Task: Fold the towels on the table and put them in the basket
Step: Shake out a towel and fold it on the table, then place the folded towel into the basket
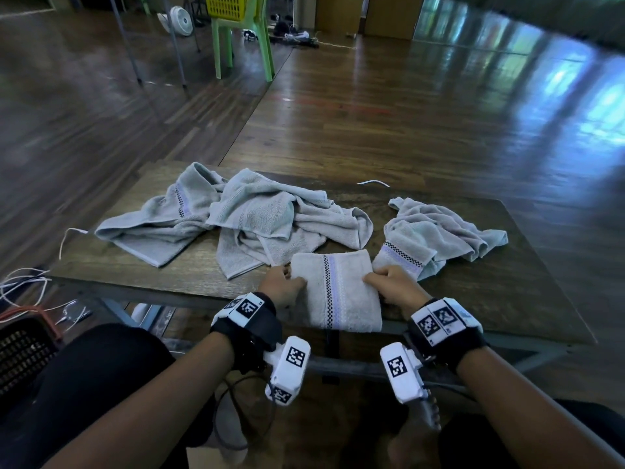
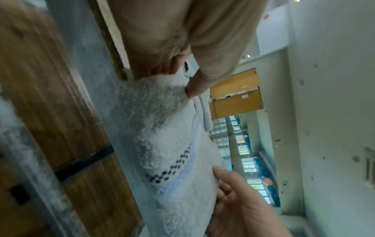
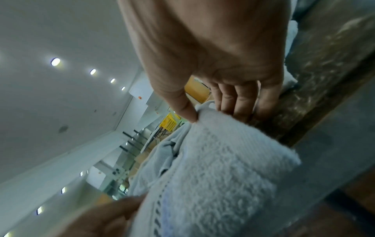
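One towel (image 1: 338, 292) folded, lying at the near edge of the desk (image 1: 507, 292), overhanging slightly. Pinched at its sides by left hand (image 1: 282, 286) and right hand (image 1: 394, 286), thumbs on top. Not yet in any basket. Left to fold: crumpled heap (image 1: 236, 218) behind, another towel (image 1: 439, 235) beside.

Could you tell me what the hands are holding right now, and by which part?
Both hold the folded towel: left hand pinches its left edge, right hand its right edge.
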Demonstrator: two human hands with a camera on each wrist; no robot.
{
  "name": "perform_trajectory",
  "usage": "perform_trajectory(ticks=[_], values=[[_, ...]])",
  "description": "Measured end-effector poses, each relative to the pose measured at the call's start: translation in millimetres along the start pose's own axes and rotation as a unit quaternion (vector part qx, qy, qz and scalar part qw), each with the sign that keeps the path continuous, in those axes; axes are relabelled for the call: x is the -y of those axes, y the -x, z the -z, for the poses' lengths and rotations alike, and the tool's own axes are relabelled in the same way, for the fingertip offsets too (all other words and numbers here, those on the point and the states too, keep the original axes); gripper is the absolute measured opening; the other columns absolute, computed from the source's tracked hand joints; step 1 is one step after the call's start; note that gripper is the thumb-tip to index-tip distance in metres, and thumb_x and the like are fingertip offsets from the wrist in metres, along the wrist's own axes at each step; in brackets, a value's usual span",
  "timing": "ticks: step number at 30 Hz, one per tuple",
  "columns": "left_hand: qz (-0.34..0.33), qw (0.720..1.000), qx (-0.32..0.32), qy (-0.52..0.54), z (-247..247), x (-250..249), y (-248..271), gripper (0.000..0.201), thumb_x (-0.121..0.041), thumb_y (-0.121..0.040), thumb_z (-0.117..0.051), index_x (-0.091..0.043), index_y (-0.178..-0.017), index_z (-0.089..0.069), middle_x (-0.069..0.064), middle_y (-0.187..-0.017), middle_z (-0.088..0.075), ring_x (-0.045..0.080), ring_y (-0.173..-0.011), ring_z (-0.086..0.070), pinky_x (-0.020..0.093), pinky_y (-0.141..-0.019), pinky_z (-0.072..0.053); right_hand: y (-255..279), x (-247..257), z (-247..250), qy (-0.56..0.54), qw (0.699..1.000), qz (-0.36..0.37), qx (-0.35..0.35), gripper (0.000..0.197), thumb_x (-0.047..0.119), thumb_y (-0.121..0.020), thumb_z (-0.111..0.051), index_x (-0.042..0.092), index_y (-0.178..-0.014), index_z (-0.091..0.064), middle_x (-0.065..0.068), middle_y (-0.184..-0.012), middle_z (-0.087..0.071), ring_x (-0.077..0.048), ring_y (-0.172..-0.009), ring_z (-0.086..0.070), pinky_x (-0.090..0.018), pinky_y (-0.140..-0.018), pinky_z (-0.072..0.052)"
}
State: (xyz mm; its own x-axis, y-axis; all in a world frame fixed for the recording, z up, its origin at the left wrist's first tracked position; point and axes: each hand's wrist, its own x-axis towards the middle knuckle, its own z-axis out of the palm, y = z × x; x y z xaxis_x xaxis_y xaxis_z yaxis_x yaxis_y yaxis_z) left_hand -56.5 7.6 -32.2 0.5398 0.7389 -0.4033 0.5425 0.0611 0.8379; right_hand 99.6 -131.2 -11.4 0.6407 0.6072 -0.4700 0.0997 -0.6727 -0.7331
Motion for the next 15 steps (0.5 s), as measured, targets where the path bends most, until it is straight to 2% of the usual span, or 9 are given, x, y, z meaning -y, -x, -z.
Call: perform_trajectory(ticks=[1,4,7,10,15], values=[[0.003,1.000,0.003,0.024,1.2,-1.5,3.9,0.042,-0.014,-0.087,-0.059,0.001,-0.126,-0.051,0.015,-0.123,-0.059,0.031,-0.110,-0.056,0.037,-0.093,-0.047,4.4,1.3,2.1,-0.042,0.999,-0.016,0.004,0.013,0.023,-0.088,-0.057,0.012,-0.083,-0.060,-0.003,-0.083,-0.062,-0.015,-0.076,-0.057,-0.028,-0.064,-0.043],[0.001,0.996,0.015,0.088,5.3,-2.5,22.9,0.037,-0.012,-0.089,-0.056,-0.002,-0.124,-0.054,0.014,-0.119,-0.061,0.030,-0.106,-0.057,0.039,-0.093,-0.047,23.3,5.6,8.7,-0.168,0.984,-0.057,0.011,0.022,0.016,-0.086,-0.062,0.005,-0.105,-0.062,-0.011,-0.103,-0.067,-0.024,-0.097,-0.061,-0.041,-0.086,-0.049],[-0.020,0.991,0.012,0.128,12.0,-5.1,43.6,0.033,-0.013,-0.089,-0.057,-0.003,-0.120,-0.056,0.011,-0.113,-0.062,0.028,-0.103,-0.058,0.039,-0.090,-0.048,45.6,10.8,18.3,-0.214,0.975,-0.048,0.045,0.016,0.011,-0.088,-0.060,0.005,-0.102,-0.061,-0.014,-0.108,-0.063,-0.029,-0.104,-0.058,-0.048,-0.100,-0.044],[-0.053,0.988,0.017,0.147,21.6,-9.0,64.8,0.033,-0.011,-0.088,-0.058,-0.002,-0.120,-0.057,0.010,-0.111,-0.063,0.024,-0.098,-0.058,0.032,-0.077,-0.050,65.8,14.3,23.7,-0.212,0.976,-0.007,0.044,0.018,0.013,-0.089,-0.059,0.006,-0.105,-0.061,-0.016,-0.114,-0.063,-0.029,-0.106,-0.059,-0.048,-0.100,-0.045],[-0.090,0.978,0.020,0.189,39.6,-25.4,95.1,0.034,-0.010,-0.088,-0.059,-0.005,-0.121,-0.054,0.008,-0.111,-0.060,0.020,-0.095,-0.056,0.029,-0.069,-0.046,97.6,27.9,25.5,-0.202,0.977,0.058,0.022,0.035,0.019,-0.090,-0.057,0.010,-0.123,-0.053,-0.010,-0.119,-0.061,-0.027,-0.109,-0.060,-0.051,-0.095,-0.049]])
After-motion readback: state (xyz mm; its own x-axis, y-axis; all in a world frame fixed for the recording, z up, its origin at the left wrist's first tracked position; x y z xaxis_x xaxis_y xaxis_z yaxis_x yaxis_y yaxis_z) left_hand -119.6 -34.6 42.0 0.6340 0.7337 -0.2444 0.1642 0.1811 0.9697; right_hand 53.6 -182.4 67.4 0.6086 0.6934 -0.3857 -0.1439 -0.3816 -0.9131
